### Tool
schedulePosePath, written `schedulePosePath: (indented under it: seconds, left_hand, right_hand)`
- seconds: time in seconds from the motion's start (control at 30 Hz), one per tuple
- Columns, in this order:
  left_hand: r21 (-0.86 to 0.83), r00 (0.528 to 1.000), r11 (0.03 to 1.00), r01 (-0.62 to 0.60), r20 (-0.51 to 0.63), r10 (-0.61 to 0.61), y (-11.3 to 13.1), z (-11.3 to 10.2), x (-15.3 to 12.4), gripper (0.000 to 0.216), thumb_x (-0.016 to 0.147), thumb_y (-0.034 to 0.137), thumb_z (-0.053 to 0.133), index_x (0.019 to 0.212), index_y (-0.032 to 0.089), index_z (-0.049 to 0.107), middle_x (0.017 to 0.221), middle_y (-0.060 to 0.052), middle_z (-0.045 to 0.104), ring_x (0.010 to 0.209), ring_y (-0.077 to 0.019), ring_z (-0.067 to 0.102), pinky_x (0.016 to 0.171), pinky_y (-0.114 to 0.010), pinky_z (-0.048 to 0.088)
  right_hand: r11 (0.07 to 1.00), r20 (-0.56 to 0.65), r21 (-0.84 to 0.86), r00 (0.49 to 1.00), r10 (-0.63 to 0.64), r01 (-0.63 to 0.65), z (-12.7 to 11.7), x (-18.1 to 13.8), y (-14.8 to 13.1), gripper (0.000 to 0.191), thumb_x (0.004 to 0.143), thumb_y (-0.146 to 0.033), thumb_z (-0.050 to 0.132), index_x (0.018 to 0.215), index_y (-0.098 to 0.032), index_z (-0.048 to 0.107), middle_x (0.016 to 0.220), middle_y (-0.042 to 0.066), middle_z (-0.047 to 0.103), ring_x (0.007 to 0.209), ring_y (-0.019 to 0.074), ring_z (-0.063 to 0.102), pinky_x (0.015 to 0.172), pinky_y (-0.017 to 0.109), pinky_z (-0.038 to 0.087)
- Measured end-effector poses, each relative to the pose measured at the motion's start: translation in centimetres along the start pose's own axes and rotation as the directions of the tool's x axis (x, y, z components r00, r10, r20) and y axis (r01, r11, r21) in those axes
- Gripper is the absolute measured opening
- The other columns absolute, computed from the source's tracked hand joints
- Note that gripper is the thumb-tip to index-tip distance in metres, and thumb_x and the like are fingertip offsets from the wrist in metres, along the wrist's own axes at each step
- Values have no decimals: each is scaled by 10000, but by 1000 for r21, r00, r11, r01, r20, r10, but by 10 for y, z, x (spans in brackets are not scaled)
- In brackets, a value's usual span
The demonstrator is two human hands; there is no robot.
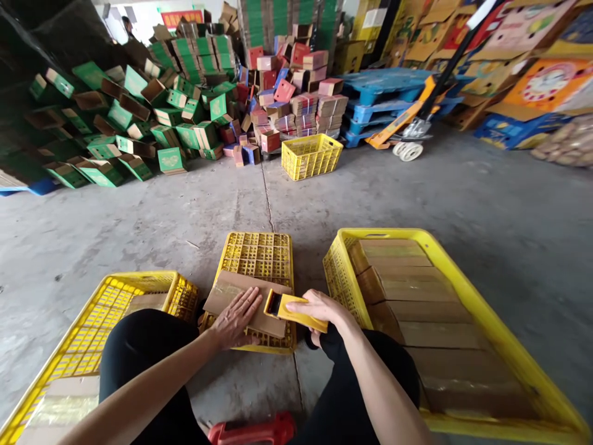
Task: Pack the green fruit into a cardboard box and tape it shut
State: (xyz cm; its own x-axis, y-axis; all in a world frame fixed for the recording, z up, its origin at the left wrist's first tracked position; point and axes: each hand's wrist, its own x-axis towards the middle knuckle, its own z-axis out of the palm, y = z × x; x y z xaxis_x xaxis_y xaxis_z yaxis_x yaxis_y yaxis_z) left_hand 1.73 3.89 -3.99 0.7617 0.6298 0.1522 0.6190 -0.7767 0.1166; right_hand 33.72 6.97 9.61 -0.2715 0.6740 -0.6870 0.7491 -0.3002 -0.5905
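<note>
A flat brown cardboard piece (231, 290) lies on an upturned yellow crate (257, 253) in front of me. My left hand (237, 318) rests flat on the cardboard, fingers stretched out. My right hand (319, 309) is closed round a yellow tape dispenser (290, 309), whose front end touches the cardboard's right edge. My knees in black trousers frame the crate.
A yellow crate (445, 247) at my right holds stacked flat cardboard pieces (407, 290). Another yellow crate (115, 290) sits at my left. A red tool (252, 429) lies between my legs. Farther off are a small yellow basket (310, 156), piles of green boxes (139, 117) and pink boxes (296, 93), blue pallets (384, 93) and a pallet jack (410, 133).
</note>
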Motion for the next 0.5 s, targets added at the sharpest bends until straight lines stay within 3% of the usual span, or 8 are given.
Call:
schedulePosePath:
  seconds: [0.2, 0.5]
  left_hand:
    - [-40, 1000, 999, 8, -23, -9, 35, 12, 8, 1165, 994, 796, 464, 1727, 101, -115, 1774, -232, 198, 1647, -386, 220, 1285, -551, 333]
    - [-49, 1000, 999, -6, 19, 7, 28, 10, 7, 1115, 1016, 757, 464, 1731, 131, -119, 1786, -198, 169, 1642, -368, 251, 1296, -521, 314]
  right_hand:
    - [1000, 2, 16, 1000, -18, 18, 5, -2, 3, 356, 958, -548, 701, 812, -226, 652, 678, 72, 701, 844, 299, 771, 633, 342, 645]
    - [995, 78, 100, 997, 7, -15, -1, -14, 15, 432, 958, -620, 629, 870, -198, 605, 581, 37, 691, 546, 227, 716, 602, 364, 641]
